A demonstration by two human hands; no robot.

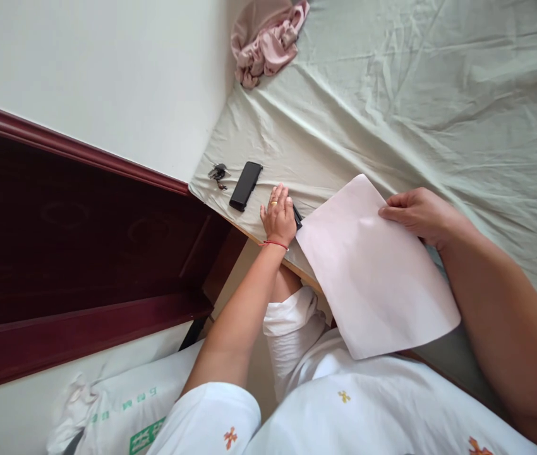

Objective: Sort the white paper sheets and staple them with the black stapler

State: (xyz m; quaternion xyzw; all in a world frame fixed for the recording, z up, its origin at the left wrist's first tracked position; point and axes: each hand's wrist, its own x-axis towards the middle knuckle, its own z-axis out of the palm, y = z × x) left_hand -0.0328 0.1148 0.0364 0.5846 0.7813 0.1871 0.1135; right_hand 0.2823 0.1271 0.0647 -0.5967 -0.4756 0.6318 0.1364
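My left hand (278, 218) lies palm down with its fingers stretched out, on top of a black object (298, 218) at the bed's edge. Most of that object is hidden under the hand; its shape resembles a stapler, though I cannot tell for sure. A corner of the white paper (377, 272) meets its visible end. My right hand (422, 213) pinches the paper's far right edge between thumb and fingers. The paper hangs over the bed's edge above my lap, slightly curved. Whether it is more than one sheet, I cannot tell.
Left of my left hand, a black oblong case (246, 186) and a small bunch of keys (218, 174) lie on the pale green sheet (344, 126). Pink crumpled cloth (271, 44) sits by the wall. A dark red wooden panel (83, 221) and a white printed bag (126, 404) are at left.
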